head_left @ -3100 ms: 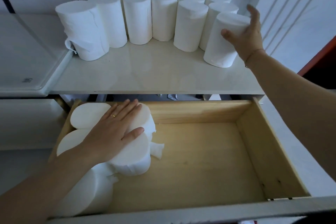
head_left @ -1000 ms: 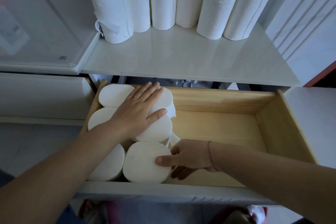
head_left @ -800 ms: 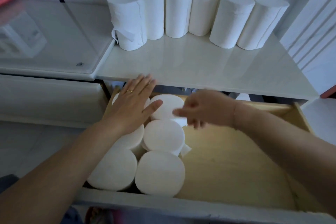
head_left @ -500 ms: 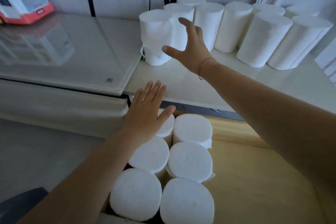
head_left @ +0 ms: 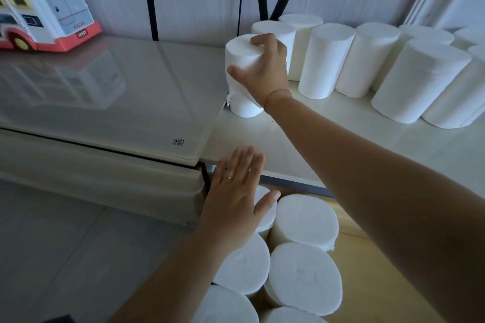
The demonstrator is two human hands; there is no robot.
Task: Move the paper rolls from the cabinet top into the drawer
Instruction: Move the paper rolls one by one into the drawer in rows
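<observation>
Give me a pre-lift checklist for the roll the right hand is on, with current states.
1. Right hand wrapped on the leftmost roll on the cabinet top: ok, fingers over the top rim, thumb on the side.
2. Roll standing upright on the cabinet top: ok.
3. Loose paper tail at the roll's lower left: not ok, it hangs free and may snag.
4. Neighbouring roll clear of the grip: cannot tell, the hand hides the gap.
5. Free drawer floor beside the packed rolls: ok.
6. Left hand out of the drop spot: ok, flat on the back-left rolls.
</observation>
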